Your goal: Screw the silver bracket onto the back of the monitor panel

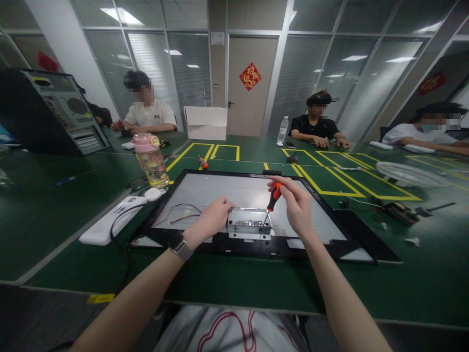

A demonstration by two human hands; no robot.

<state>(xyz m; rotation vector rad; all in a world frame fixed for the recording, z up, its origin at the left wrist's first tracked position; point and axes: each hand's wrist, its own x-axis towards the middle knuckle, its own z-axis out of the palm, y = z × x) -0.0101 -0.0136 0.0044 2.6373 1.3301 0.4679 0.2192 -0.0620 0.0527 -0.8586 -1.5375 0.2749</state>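
A flat display panel (227, 188) with a black frame and a pale grey back lies on the green table before me. Near its front edge sits a silver metal bracket (249, 226). My left hand (214, 217) is closed at the bracket's left end, its fingertips partly hidden behind my hand. In my right hand (295, 203) is an orange and black screwdriver (274, 197), gripped by the handle with the index finger on top. Its shaft points down to the bracket's right part; whether the tip sits in a screw is too small to tell. Thin wires (183, 209) lie on the panel's left side.
On the left stand a pink-lidded bottle (151, 159), a white power bank-like box (112, 220) with a black cable, and a computer case (62, 112). A black slab (370, 237) lies right of the panel. Several people sit across the table (238, 281), near a white box (206, 122).
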